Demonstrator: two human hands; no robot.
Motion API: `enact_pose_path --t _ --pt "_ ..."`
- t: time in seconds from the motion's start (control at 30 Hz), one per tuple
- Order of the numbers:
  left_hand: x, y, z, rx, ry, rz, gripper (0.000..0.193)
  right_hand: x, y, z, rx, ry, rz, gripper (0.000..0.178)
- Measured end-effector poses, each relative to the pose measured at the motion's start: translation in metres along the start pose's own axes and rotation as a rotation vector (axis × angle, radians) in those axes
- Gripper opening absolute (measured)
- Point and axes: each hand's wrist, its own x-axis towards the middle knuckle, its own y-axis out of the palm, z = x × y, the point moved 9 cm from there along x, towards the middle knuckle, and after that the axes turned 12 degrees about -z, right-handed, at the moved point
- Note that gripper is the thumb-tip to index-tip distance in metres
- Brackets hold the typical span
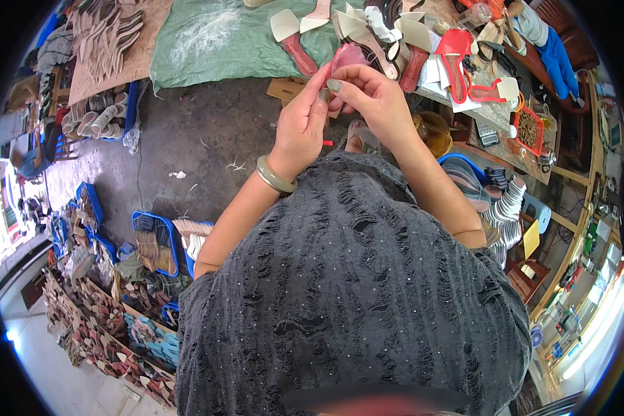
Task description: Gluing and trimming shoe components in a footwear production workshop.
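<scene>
Both my hands are raised together at the near edge of the work table. My left hand (303, 119), with a pale bangle at its wrist, has its fingertips pressed against a glossy pink shoe piece (351, 55). My right hand (378, 98) pinches the same piece from the other side, thumb bent inward. Fingers cover its lower part, so its full shape is hidden. Just beyond the hands lie a dark red insole (298, 57) with a cream toe patch and another red insole (414, 69). Farther right rests a bright red insole (455, 69).
A green cloth (236, 41) covers the table ahead. At right are a red basket (530, 132) of small brown pieces and a calculator (487, 134). Blue crates (175, 243) of shoe parts stand on the floor at left. Another person in blue trousers (557, 64) is at far right.
</scene>
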Motion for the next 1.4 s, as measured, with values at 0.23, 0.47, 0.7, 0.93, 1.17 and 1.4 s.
enact_pose_path --t 0.23,0.47,0.7,0.93,1.17,1.4 --pt "0.001 0.014 -0.008 0.248 0.303 0.126 0.040 -0.009 -0.019 0.000 0.030 0.095 -0.117 0.020" --pt "0.016 0.056 0.026 -0.423 -0.250 0.191 0.044 -0.001 -0.051 -0.001 0.148 -0.014 -0.157 0.014" --pt "0.055 0.106 0.059 -0.784 -0.593 0.213 0.040 0.012 -0.129 -0.038 0.224 0.044 -0.181 0.013" --pt "0.119 0.114 0.055 -0.795 -0.550 0.164 0.047 -0.004 -0.315 -0.160 -1.362 0.221 -0.024 0.020" --pt "0.110 0.171 0.056 -1.137 -0.881 0.330 0.050 0.037 -0.532 -0.144 -1.047 0.180 -1.132 0.027" --pt "0.119 0.176 0.059 -1.148 -0.941 0.302 0.048 0.046 -0.541 -0.171 -1.263 0.226 -0.703 0.026"
